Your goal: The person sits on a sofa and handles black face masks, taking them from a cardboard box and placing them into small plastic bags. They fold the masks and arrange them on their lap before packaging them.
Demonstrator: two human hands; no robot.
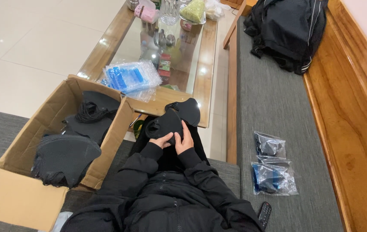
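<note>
Sitting with my knees toward the glass-topped wooden coffee table (106, 51), I had both hands on a black moulded fabric face mask (170, 120) that lay across my lap. Well off to the left of my grip stood an open brown cardboard box (119, 124), stacked with more of the same black masks (65, 157) and a tangle of black elastic cord. Just beyond the box, up and left of my fingers, a heap of clear plastic packets with blue printing (132, 77) rested on the table's near edge. My left hand (162, 140) was curled over the mask's lower edge, fingers closed down on the fabric. My right hand (184, 141) pressed against it just beside the left, fingers bent over the cloth and the thumb side raised. The mask seemed to me light and soft, likely to flop and fold unless held by the firmer seamed rim; that edge looked the best place to pinch it. To the right of my grip, on the grey seat cushion (273, 103), lay two filled clear packets (271, 165), and nearer my elbow a black remote control (264, 213). Further back sat a crumpled black jacket (288, 30).
</note>
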